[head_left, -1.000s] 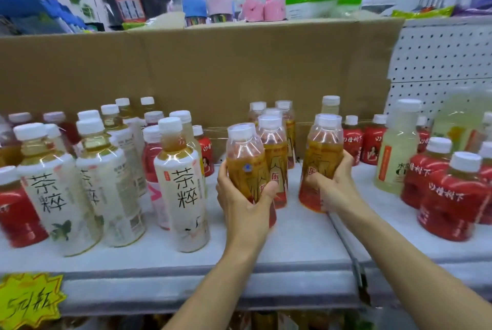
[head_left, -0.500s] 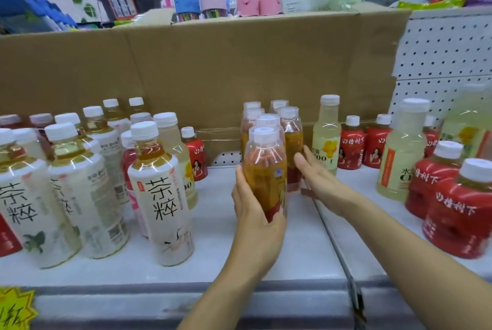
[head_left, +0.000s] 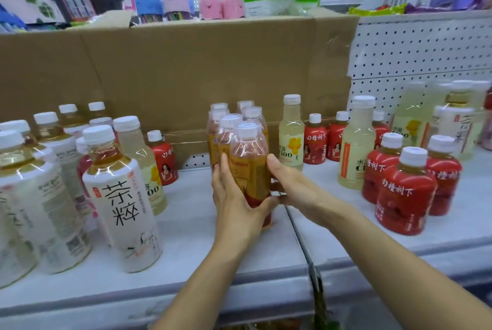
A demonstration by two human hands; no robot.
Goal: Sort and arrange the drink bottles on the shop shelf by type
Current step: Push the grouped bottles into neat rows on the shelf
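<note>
Centrally on the white shelf (head_left: 186,250), an amber bottle (head_left: 249,167) stands upright at the near end of a cluster of matching bottles (head_left: 226,127). The left hand (head_left: 234,196) wraps its left side and the right hand (head_left: 295,186) grips its right. White-labelled tea bottles (head_left: 119,196) stand left, red bottles (head_left: 404,191) right.

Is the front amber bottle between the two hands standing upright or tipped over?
Upright. The amber bottle has its white cap straight on top; the left hand and right hand hold its sides.
</note>
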